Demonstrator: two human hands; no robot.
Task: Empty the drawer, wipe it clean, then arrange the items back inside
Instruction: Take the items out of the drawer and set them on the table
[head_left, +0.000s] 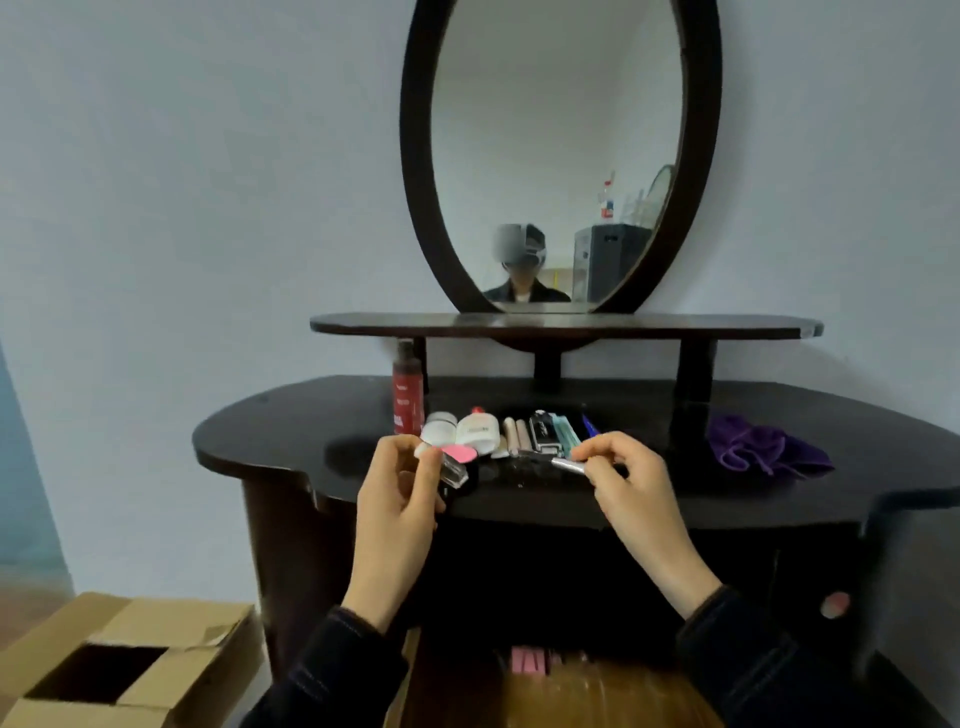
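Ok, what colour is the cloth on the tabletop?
Purple. The head view shows the cloth bunched at the right of the tabletop.

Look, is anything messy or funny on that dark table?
The purple cloth lies crumpled at the right of the dark wooden dressing table, and small cosmetic bottles and tubes lie crowded together in the middle. Nothing looks spilled or broken.

cardboard box (104, 670): cut by bottom edge | drawer (571, 693): blurred, contents unclear | mirror (558, 130): top cut off
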